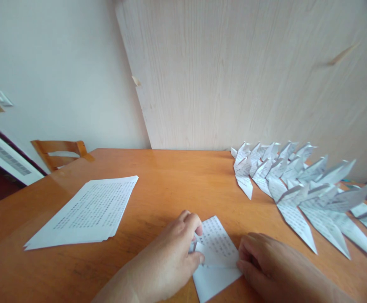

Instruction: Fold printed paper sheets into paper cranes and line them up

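A partly folded sheet of printed paper (pixel 217 242) lies on the table at the bottom middle, one corner pointing away from me. On its left edge my left hand (pixel 183 244) pinches the paper, thumb and curled fingers closed on a small fold there. At the right edge my right hand (pixel 259 261) has its fingers curled in, with fingertips and thumb at the paper's corner. A crease runs across the sheet between both hands, and its lower part is blank white. The fingertips of the right hand are partly hidden.
To the left lies a stack of printed sheets (pixel 91 210). Several folded paper birds (pixel 293 193) stand in rows at the right. The wooden table (pixel 170 181) meets a wood panel (pixel 217 84) at the back. A chair (pixel 59 152) is beyond the far left edge.
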Available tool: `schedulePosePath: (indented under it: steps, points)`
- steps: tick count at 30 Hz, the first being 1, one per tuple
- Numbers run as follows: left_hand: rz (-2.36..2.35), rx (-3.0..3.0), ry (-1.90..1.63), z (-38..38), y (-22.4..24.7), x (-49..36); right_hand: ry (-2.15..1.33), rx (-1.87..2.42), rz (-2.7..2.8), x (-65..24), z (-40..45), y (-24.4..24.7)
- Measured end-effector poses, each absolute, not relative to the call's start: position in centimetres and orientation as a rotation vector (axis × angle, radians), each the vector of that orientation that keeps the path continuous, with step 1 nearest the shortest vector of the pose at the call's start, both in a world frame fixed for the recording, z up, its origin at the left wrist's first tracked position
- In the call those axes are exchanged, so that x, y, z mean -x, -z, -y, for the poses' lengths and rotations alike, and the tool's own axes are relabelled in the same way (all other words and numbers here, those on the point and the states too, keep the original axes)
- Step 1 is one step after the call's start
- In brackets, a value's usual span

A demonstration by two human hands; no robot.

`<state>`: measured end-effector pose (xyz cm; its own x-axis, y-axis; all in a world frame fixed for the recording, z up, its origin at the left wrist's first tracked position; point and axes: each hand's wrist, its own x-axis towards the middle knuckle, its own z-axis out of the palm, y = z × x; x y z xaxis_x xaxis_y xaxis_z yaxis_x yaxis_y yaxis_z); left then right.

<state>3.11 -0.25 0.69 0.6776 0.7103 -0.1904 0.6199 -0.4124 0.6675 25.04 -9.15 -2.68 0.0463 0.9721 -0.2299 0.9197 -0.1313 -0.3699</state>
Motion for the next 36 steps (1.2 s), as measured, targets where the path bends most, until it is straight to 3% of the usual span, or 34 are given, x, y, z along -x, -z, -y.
schedulePosePath:
  steps: [17, 36]
  points:
    - [-0.927, -2.159, -0.125, -0.3, -0.9, -3.1, -0.589, 2.212, 1.921, -24.7, 9.2, 2.4]
    - [-0.738, -2.656, -0.156, 0.4, -0.6, -3.4, -0.829, 2.028, 1.865, -26.1, 8.8, 1.7]
